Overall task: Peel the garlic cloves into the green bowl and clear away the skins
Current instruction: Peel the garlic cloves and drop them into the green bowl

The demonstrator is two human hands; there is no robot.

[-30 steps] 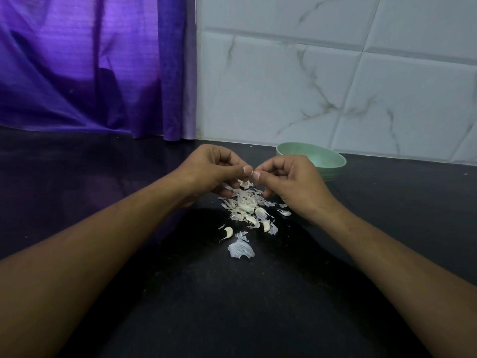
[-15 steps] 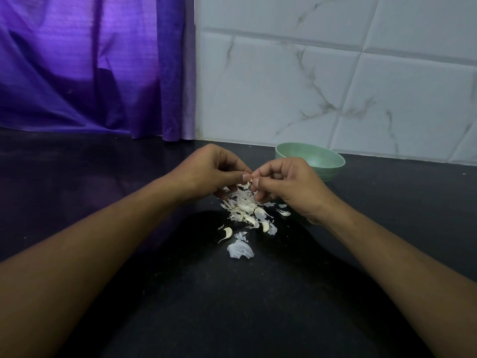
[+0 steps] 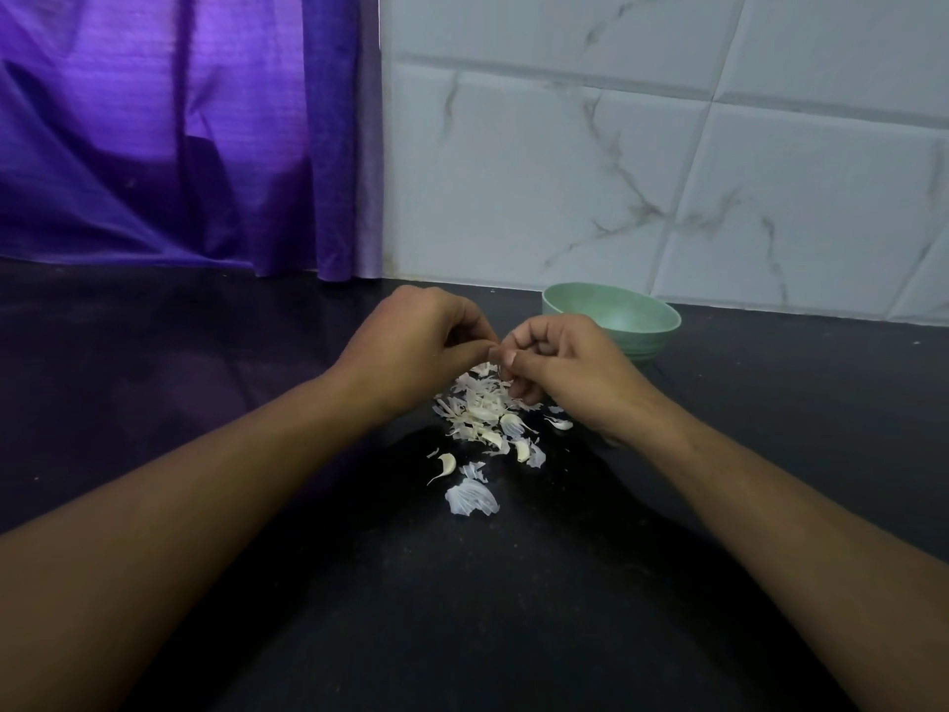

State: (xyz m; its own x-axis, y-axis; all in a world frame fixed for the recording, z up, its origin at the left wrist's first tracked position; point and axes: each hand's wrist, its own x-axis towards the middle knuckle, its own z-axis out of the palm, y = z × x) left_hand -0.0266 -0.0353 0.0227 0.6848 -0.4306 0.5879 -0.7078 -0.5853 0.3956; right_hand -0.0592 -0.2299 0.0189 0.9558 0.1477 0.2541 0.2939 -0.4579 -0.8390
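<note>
My left hand (image 3: 416, 341) and my right hand (image 3: 562, 367) meet fingertip to fingertip just above a pile of pale garlic skins and cloves (image 3: 485, 413) on the black counter. Both pinch a small garlic clove between them, mostly hidden by the fingers. A loose clove (image 3: 445, 464) and a big flake of skin (image 3: 471, 498) lie nearer to me. The green bowl (image 3: 611, 313) stands behind my right hand, close to the wall; what lies inside it cannot be seen.
The black counter (image 3: 462, 608) stretches toward me and to both sides. A purple curtain (image 3: 179, 136) hangs at the back left, and a white marbled tile wall (image 3: 667, 172) rises behind the bowl.
Both hands have dipped slightly toward the pile and stay together, working the clove between the fingertips. The pile and the bowl have not moved.
</note>
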